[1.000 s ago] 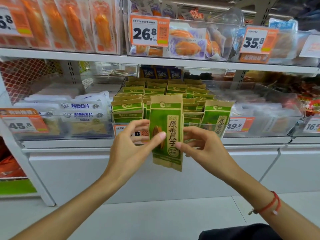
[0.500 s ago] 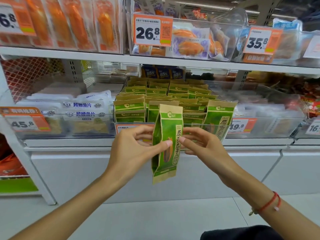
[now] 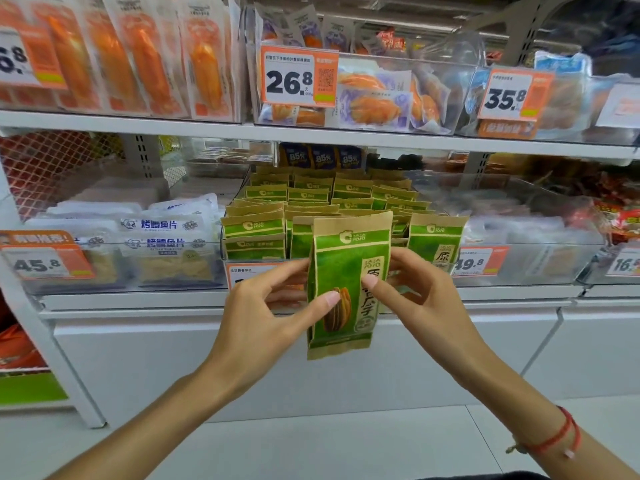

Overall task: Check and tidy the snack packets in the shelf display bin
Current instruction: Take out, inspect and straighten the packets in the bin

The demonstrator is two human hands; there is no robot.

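Head | green packet (image 3: 348, 285) turned front-on again | both hands still pinching

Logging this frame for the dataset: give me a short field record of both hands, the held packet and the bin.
held item: green snack packet, upright, in front of the bin
left hand: thumb on the packet's front, pinching its left edge
right hand: thumb on the front, pinching the right edge
bin: clear display bin on the middle shelf, rows of matching packets standing inside
price tag: orange, reads 49.8, right of the bin
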